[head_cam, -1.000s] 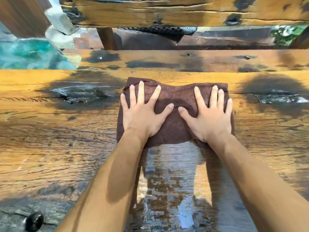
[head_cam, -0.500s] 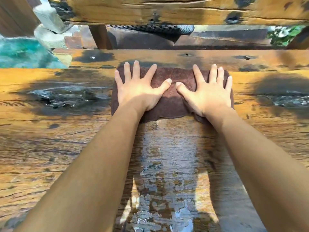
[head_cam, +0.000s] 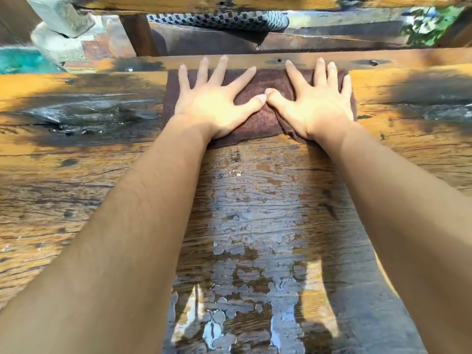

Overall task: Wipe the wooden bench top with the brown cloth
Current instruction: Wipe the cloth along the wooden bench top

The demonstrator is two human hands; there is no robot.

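I am pressing both hands flat on a dark brown, rectangular terry cloth [head_cam: 258,125], which is lying at the far edge of the weathered wooden bench top [head_cam: 76,195], just before the narrow rear plank [head_cam: 413,60]. My left hand [head_cam: 212,103] is covering the cloth's left half and my right hand [head_cam: 315,106] its right half. All the fingers are lying straight and spread, gripping nothing, and the longer fingertips are reaching past the cloth's far hem. The two thumb tips are touching at the cloth's middle. Both bare forearms are stretching forward from the lower corners of the view. Between them, a glistening wet streak [head_cam: 255,238] with beaded patches of water is running along the wood from the cloth's near edge toward me. Dark knots are showing in the grain to either side. Beyond the bench, a black-and-white checkered fabric [head_cam: 217,20] is hanging under an upper wooden beam [head_cam: 229,2], with pale stone blocks [head_cam: 58,24] at the far left and green foliage [head_cam: 429,26] at the far right.
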